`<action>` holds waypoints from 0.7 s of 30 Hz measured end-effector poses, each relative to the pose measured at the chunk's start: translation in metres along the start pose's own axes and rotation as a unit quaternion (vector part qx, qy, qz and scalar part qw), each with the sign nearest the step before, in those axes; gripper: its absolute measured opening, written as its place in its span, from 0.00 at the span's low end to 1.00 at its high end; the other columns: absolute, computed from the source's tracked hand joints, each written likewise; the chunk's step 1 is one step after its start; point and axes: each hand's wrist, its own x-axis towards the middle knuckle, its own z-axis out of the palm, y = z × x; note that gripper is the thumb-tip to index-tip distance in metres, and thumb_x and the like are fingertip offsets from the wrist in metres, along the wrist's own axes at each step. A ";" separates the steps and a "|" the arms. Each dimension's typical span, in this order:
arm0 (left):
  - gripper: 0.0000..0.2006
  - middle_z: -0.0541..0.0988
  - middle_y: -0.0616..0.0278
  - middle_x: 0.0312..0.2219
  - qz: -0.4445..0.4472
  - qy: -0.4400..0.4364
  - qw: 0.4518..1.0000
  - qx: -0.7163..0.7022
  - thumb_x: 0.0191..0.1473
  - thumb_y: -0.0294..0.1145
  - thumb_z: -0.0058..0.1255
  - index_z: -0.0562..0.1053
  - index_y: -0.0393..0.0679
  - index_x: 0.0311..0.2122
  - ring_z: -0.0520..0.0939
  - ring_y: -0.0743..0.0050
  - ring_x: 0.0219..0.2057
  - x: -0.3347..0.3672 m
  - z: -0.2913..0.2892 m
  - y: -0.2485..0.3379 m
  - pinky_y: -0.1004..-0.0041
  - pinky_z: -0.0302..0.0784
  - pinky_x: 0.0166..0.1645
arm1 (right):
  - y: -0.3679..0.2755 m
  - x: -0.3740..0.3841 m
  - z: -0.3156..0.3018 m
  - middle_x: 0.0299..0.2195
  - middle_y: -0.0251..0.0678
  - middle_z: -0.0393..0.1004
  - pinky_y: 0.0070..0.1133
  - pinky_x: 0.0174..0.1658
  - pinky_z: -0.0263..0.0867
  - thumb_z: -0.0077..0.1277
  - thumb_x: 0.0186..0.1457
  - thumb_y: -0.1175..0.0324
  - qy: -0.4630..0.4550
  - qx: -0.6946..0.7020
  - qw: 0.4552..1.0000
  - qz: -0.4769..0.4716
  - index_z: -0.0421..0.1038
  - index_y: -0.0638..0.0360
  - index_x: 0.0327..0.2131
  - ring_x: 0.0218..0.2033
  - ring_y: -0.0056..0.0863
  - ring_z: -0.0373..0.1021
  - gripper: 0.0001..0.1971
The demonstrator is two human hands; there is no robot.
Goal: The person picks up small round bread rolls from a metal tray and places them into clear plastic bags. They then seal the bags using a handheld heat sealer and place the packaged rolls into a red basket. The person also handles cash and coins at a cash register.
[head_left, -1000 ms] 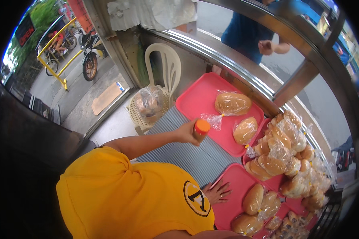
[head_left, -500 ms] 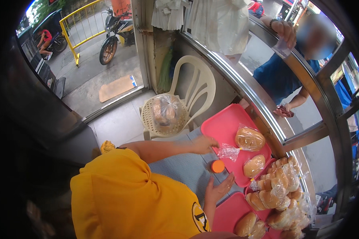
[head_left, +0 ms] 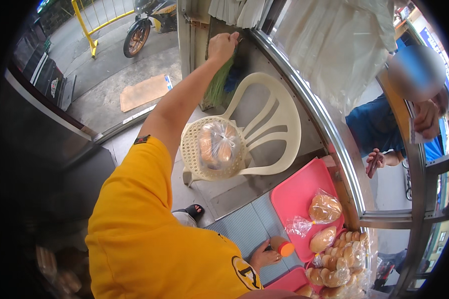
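Observation:
My left arm stretches far up and away past the plastic chair. My left hand (head_left: 223,46) is closed beside the door frame, above a green broom (head_left: 217,87) and just below hanging white plastic bags (head_left: 242,11). What its fingers hold, if anything, I cannot make out. Down at the table, my right hand (head_left: 265,255) is wrapped round a small jar (head_left: 276,243) with an orange lid. The jar leans toward the pink tray (head_left: 295,192), on which a bagged round bread (head_left: 325,207) and a smaller bagged bun (head_left: 323,239) lie.
A cream plastic chair (head_left: 283,149) holds a knotted clear bag of bread (head_left: 218,145). Several bagged rolls (head_left: 336,266) are heaped at the tray's near end. Behind the metal-framed window (head_left: 329,127), a person in blue (head_left: 376,124) stands outside. A motorcycle (head_left: 137,37) is beyond the doorway.
My left hand has gone from the tray up to the door frame, its fingers now closed. My right hand, open before, has taken hold of the jar. The view has shifted.

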 end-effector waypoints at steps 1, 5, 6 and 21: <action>0.13 0.80 0.52 0.32 0.000 0.008 1.000 0.030 0.53 0.41 0.51 0.79 0.44 0.35 0.80 0.56 0.38 0.021 0.009 -0.008 0.63 0.72 0.44 | -0.005 0.002 -0.002 0.46 0.54 0.67 0.42 0.59 0.45 0.54 0.51 0.52 -0.015 -0.009 1.000 0.009 0.66 0.72 0.46 0.53 0.50 0.58 0.29; 0.15 0.80 0.51 0.36 0.019 0.101 0.994 -0.036 0.53 0.42 0.50 0.77 0.45 0.41 0.78 0.52 0.42 0.089 0.062 -0.038 0.62 0.71 0.48 | -0.019 0.010 0.002 0.47 0.55 0.66 0.42 0.59 0.44 0.53 0.51 0.53 -0.029 -0.028 0.999 0.009 0.65 0.71 0.47 0.54 0.51 0.57 0.29; 0.16 0.80 0.51 0.37 0.015 0.087 0.996 -0.029 0.53 0.42 0.50 0.77 0.45 0.43 0.78 0.52 0.43 0.102 0.069 -0.039 0.62 0.71 0.48 | -0.021 0.010 0.003 0.47 0.55 0.65 0.42 0.59 0.44 0.52 0.51 0.53 -0.028 -0.030 0.999 0.008 0.65 0.71 0.47 0.54 0.51 0.57 0.29; 0.15 0.80 0.61 0.27 0.022 -0.041 0.939 -0.342 0.42 0.30 0.62 0.76 0.37 0.37 0.79 0.73 0.24 0.156 0.096 -0.012 0.71 0.73 0.28 | -0.031 0.021 -0.003 0.51 0.57 0.62 0.42 0.61 0.41 0.49 0.54 0.54 -0.012 -0.056 0.996 -0.066 0.64 0.69 0.50 0.57 0.53 0.54 0.28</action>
